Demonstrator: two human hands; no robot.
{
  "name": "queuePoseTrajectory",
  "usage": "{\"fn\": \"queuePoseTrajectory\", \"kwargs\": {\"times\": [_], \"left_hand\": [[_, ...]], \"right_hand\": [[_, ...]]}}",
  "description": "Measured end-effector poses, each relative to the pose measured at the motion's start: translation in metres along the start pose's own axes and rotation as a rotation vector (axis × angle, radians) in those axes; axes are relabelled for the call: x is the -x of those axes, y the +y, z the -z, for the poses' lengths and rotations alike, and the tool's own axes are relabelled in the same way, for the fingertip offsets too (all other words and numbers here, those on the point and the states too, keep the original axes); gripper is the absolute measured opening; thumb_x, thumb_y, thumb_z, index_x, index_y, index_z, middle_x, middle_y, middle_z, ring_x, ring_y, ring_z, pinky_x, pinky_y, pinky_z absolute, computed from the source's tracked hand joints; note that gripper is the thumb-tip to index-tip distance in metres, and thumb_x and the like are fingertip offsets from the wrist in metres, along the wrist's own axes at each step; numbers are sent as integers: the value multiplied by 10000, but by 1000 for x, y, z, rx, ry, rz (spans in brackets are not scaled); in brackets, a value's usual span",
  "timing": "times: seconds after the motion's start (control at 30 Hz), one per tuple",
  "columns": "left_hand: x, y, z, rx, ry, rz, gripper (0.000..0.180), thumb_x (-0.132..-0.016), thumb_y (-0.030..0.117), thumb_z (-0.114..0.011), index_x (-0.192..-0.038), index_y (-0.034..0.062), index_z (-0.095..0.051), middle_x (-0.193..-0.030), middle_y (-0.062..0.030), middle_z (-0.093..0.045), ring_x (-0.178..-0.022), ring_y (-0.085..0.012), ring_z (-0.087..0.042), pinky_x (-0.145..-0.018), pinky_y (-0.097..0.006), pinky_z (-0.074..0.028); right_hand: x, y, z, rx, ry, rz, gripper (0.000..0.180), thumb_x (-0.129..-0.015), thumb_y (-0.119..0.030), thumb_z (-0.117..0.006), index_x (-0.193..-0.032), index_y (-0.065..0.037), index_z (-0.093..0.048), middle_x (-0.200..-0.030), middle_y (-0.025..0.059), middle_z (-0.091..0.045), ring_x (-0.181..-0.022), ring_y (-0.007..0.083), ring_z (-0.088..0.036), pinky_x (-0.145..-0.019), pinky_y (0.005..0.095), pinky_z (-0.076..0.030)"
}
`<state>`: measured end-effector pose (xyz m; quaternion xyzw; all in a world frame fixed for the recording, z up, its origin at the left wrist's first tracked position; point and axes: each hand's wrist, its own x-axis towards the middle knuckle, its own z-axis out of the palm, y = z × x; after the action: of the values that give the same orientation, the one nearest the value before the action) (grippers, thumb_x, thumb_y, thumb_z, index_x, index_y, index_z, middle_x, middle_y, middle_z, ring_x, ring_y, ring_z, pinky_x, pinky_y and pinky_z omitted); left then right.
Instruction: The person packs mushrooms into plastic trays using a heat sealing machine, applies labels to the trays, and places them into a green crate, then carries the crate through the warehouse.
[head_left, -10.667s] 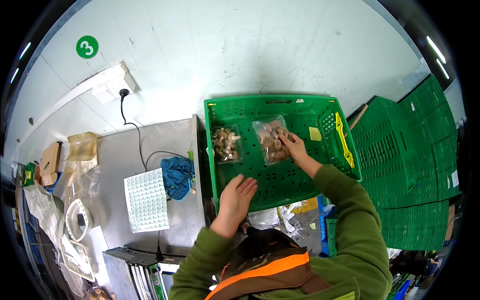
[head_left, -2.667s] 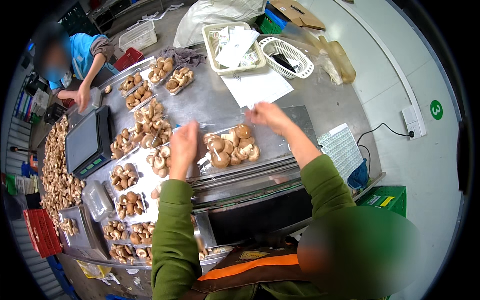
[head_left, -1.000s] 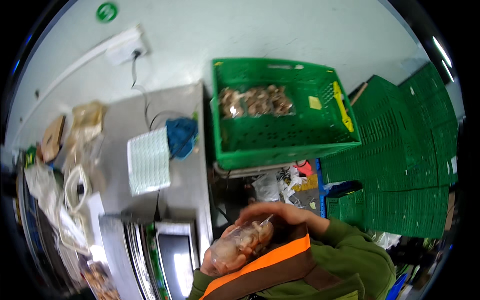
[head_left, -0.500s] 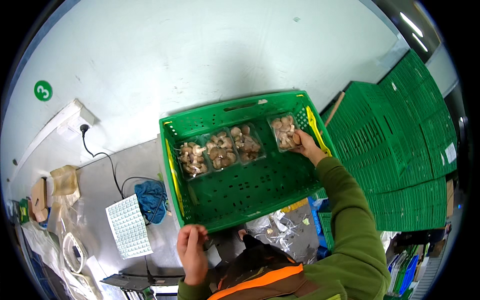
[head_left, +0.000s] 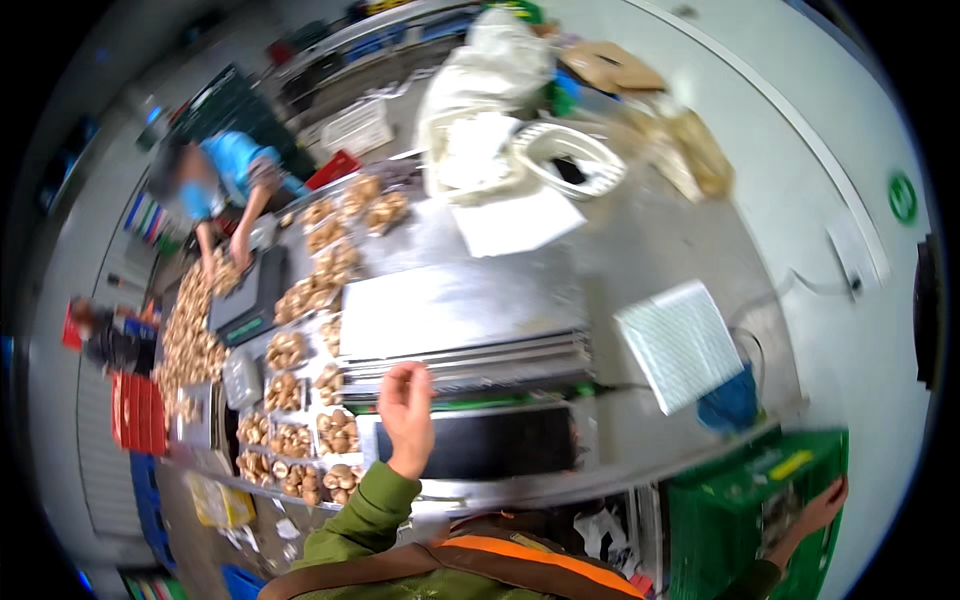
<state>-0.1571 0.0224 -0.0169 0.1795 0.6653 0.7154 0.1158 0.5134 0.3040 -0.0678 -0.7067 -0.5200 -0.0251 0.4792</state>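
My left hand [head_left: 406, 420] is raised over the front of a flat metal machine with a bright steel plate [head_left: 460, 305] and a dark panel [head_left: 490, 443]. Its fingers are loosely bent, and nothing shows in them. At the lower right, my right hand [head_left: 826, 505] lies at the right side of the green crate [head_left: 715, 500]. Motion blur smears its fingers, so their grip cannot be made out. A blurred clear pack [head_left: 778, 520] shows inside the crate. Left of the machine, several packs of mushrooms [head_left: 292, 440] stand in rows on the steel table [head_left: 660, 250].
Across the table, a person in blue [head_left: 235, 165] handles loose mushrooms [head_left: 190, 330] beside a dark scale-like box [head_left: 250, 295]. A label sheet [head_left: 680, 345], a blue cloth [head_left: 728, 400] and a white basket [head_left: 570, 160] lie to the right. Red crates [head_left: 138, 412] stand far left.
My view has swung left from the crate to the table. My right hand, earlier gripping a mushroom pack inside the crate, is now at its side. My left hand is over the machine.
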Motion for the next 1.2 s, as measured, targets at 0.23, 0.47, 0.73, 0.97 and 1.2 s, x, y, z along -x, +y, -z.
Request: {"fn": "queuePoseTrajectory", "kwargs": {"times": [0.23, 0.47, 0.73, 0.97, 1.2], "left_hand": [[-176, -101, 228, 111, 696, 174, 464, -946, 273, -613, -1306, 21, -466, -1258, -68, -513, -1119, -173, -505, -933, -327, -422], [-323, -176, 303, 94, 537, 594, 461, -953, 481, -539, -1143, 61, -567, -1033, -43, -566, -908, -172, -541, -788, -340, -471], [-328, -162, 307, -58, 387, 340, 479, -992, 532, -445, -979, 74, -588, -838, 2, -525, -787, -109, -503, -688, -294, -449], [-274, -45, 234, 76, -15, 332, 471, -1005, 468, -472, -1090, 24, -602, -873, -1, -550, -781, -84, -501, -715, -249, -440], [-194, -65, 144, -39, -364, 590, 606, -981, 517, -494, -1220, -35, -563, -1025, -64, -576, -917, -143, -524, -794, -323, -491]], "right_hand": [[241, -536, -282, -727, -1401, 435, 268, -952, -142, -590, -1179, -1, -618, -1088, 90, -657, -933, 143, -639, -824, 263, -499], [590, -761, -477, -544, -2009, 367, 399, -929, -292, -612, -1199, 1, -628, -985, 78, -671, -839, 164, -621, -727, 322, -527], [660, -766, -471, -583, -2128, 131, 250, -912, -159, -648, -1103, 1, -672, -877, 39, -665, -699, 114, -596, -592, 287, -526], [486, -714, -338, -623, -1884, 209, 310, -919, -130, -608, -1179, 38, -616, -994, 73, -673, -828, 125, -618, -691, 265, -531], [383, -559, -262, -425, -1780, -35, 351, -941, -156, -597, -1230, 42, -588, -1007, 74, -667, -916, 141, -633, -746, 264, -535]]}}
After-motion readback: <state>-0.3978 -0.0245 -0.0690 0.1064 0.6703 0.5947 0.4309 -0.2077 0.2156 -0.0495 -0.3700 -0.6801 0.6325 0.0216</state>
